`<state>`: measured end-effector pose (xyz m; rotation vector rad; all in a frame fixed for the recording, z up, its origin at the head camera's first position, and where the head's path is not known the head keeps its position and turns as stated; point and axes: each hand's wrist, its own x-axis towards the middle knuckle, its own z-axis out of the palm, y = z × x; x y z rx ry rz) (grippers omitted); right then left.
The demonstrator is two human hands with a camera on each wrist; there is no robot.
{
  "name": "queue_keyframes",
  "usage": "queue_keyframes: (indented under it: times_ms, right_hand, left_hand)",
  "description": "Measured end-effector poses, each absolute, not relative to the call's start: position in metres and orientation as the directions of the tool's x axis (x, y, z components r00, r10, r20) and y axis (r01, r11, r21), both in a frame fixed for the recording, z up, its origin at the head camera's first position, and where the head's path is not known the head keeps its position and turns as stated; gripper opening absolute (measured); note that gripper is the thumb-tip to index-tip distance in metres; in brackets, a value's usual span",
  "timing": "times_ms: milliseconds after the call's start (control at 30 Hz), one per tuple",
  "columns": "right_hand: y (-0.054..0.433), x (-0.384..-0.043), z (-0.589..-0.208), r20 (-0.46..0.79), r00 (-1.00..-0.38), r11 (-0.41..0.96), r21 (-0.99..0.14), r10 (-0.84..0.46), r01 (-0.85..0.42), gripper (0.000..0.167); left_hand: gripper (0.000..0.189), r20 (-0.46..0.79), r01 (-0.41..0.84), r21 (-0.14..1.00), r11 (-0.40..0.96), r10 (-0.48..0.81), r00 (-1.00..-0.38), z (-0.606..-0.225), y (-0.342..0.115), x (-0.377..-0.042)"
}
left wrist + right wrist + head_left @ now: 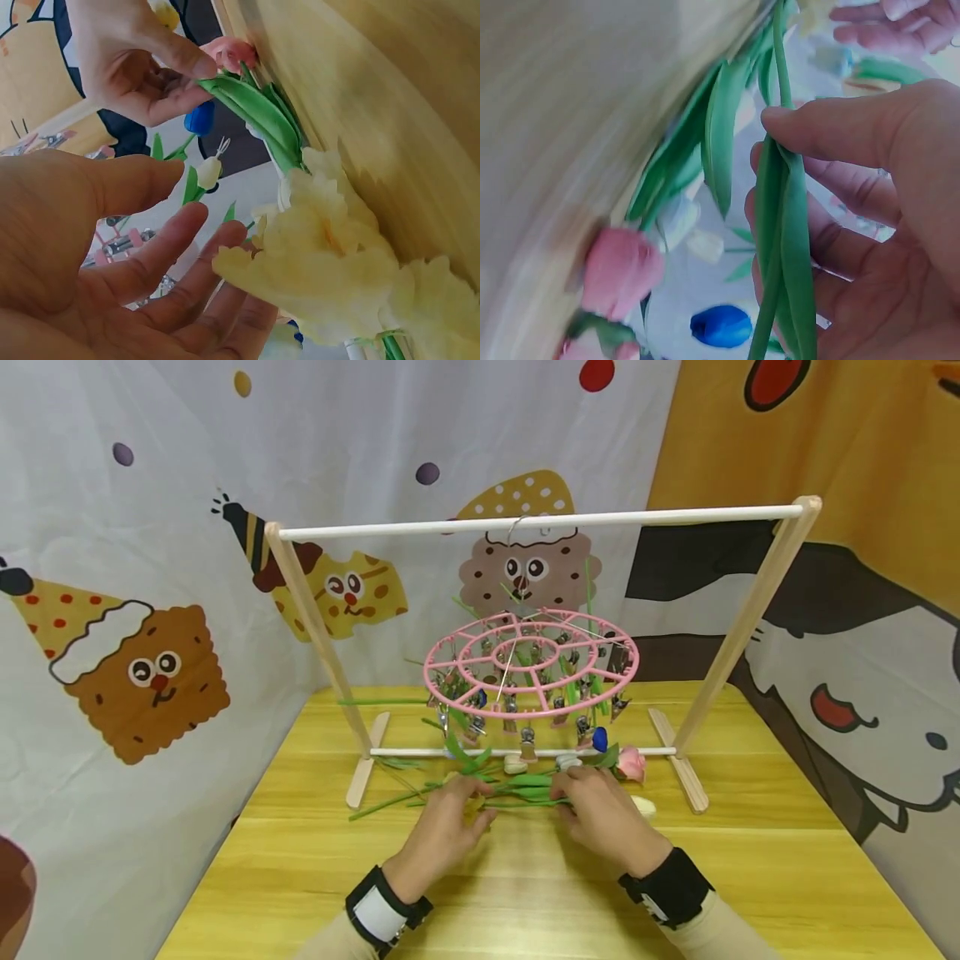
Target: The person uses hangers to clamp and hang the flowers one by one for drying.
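Note:
My right hand (600,814) pinches a leafy green flower stem (781,187) between thumb and fingers, just above the table. A pale yellow tulip head (642,807) shows beyond that hand's right side. My left hand (450,822) is held with its fingers loosely spread and apart from the thumb, beside a ruffled yellow flower (330,240); nothing is gripped in it. Between and behind the hands lie more flowers: a pink rose (632,764), a white tulip (515,764) and several green stems and leaves.
A pink round clip hanger (532,712) hangs by its hook from the white bar (420,529) of a wooden stand (727,660). Metal clips dangle from it, with flowers, among them a blue tulip (600,739). A cartoon-printed cloth (315,460) stands behind the wooden table (495,893).

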<state>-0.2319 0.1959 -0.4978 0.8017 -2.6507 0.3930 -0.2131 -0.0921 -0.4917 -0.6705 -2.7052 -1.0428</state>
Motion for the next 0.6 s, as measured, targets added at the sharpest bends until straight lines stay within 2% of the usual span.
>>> queue_keyframes:
  times_ms: [300,600]
  right_hand:
    - [0.226,-0.228,-0.484,0.463,-0.763,0.817,-0.129,-0.451,-0.561,0.027]
    - [0.247,-0.226,-0.474,0.483,-0.775,0.827,-0.165,-0.407,-0.537,0.022]
  left_hand:
    - [0.030,0.324,0.464,0.574,0.674,0.333,-0.885,-0.491,-0.094,-0.214]
    - [0.035,0.299,0.424,0.603,0.676,0.300,-0.906,-0.488,-0.099,-0.215]
